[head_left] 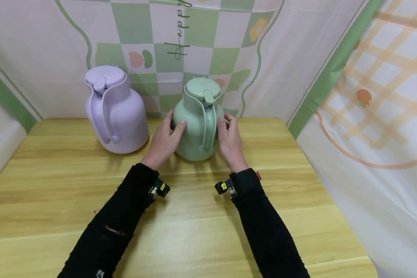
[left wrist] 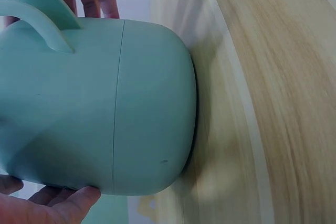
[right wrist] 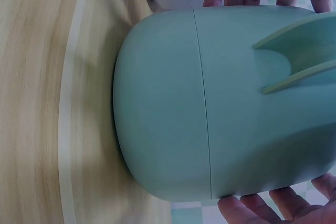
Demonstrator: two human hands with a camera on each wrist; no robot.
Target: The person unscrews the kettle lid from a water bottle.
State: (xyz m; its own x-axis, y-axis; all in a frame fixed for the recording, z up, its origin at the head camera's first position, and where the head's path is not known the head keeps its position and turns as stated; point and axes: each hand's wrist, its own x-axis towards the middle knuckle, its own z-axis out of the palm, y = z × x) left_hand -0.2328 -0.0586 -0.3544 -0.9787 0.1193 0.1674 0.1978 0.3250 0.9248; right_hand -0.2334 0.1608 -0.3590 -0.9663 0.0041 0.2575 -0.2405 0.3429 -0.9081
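Observation:
A green thermos jug stands upright on the wooden table, its handle and lid lever turned toward me. My left hand grips its left side, thumb toward the front and fingers reaching round behind. On the opposite side my right hand holds the body just right of the handle. In the left wrist view the green jug shows its lower body with a thin seam, its base close over the tabletop. The right wrist view has the fingertips of my right hand along the jug's side.
A purple thermos jug of similar shape stands to the left, near the table's back edge. Behind the table hangs a checked green and white cloth. Another cloth with an orange grid hangs on the right.

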